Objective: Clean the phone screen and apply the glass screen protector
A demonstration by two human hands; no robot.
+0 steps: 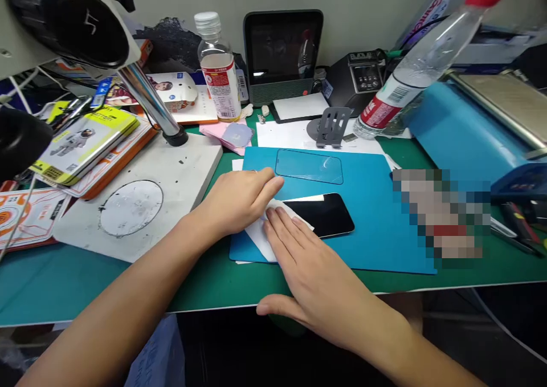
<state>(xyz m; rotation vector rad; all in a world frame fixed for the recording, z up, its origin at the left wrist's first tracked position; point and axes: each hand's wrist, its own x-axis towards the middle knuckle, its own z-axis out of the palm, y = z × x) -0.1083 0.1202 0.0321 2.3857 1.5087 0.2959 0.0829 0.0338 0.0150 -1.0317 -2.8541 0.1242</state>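
Note:
A black smartphone lies screen up on a blue mat; its left end is hidden by my hands and a white wipe. My right hand rests with its fingers stretched flat on the wipe over the phone, its thumb held apart near the table edge. At the phone's left end is my left hand, closed with curled fingers; what they grip is hidden. A thin white strip lies along the phone's upper edge. Behind the phone, a clear screen protector with a dark border lies on the mat.
To the left stands a microscope stand with a metal post on a pale base. Behind are a drink bottle, a display and a grey phone holder. A red-capped bottle leans beside a blue machine.

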